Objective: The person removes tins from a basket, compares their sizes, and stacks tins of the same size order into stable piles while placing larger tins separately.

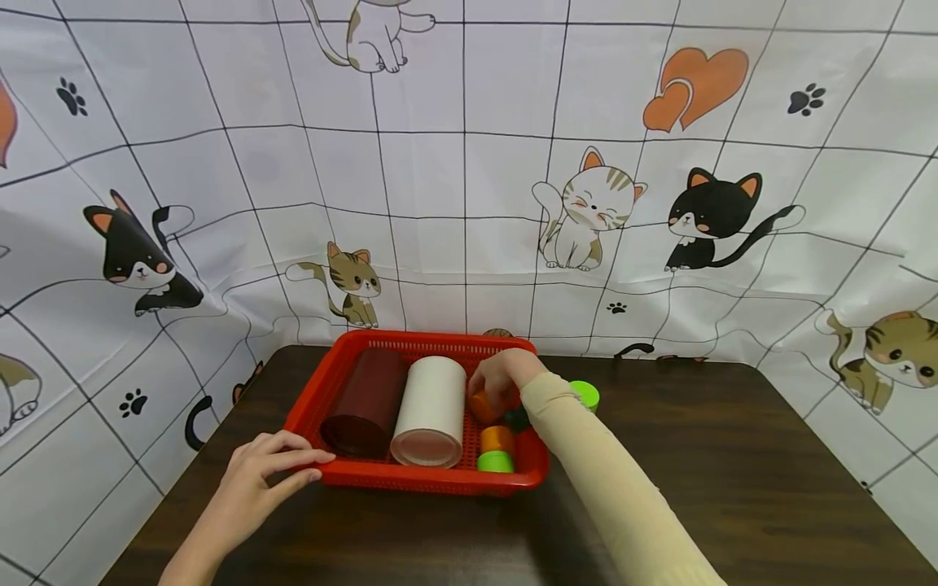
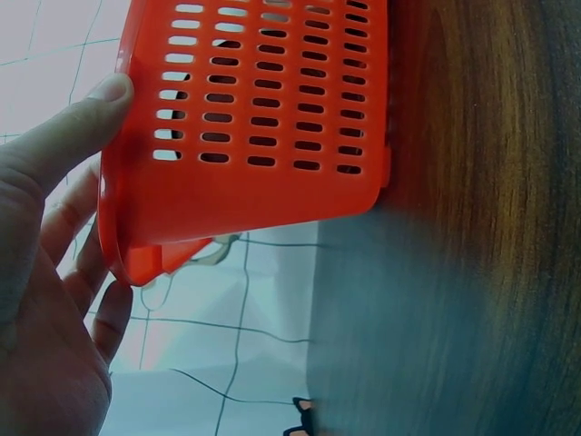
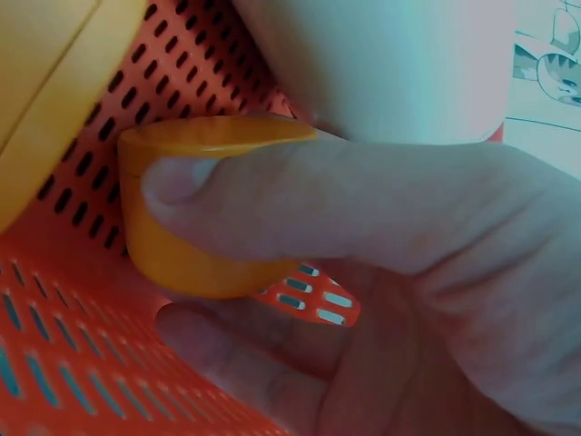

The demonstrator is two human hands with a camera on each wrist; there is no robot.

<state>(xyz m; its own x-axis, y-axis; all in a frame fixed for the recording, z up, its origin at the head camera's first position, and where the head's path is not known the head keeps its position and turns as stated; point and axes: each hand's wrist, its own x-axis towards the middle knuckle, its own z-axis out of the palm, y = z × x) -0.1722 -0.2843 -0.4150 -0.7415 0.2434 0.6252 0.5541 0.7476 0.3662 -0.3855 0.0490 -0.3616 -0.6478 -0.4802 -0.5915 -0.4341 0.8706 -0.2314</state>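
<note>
Orange and smooth, a short round container [image 3: 195,263] with a thin seam below its rim sits inside the red basket [image 1: 418,478], toward its right side. Seen from the right wrist, its axis runs roughly up and down, rim end uppermost. The right hand [image 1: 506,374] pinches it, thumb curled over its side. Nearby are an orange-and-green container [image 1: 497,443] and two cylinders lying lengthwise away from the viewer, one white [image 1: 434,403], one dark brown [image 1: 372,395]. The left hand [image 1: 265,474] holds the basket's near-left corner between thumb and fingers. Beneath is a dark wood-grain table [image 1: 718,464]; behind, white gridded sheeting [image 1: 506,179] printed with cartoon cats.
</note>
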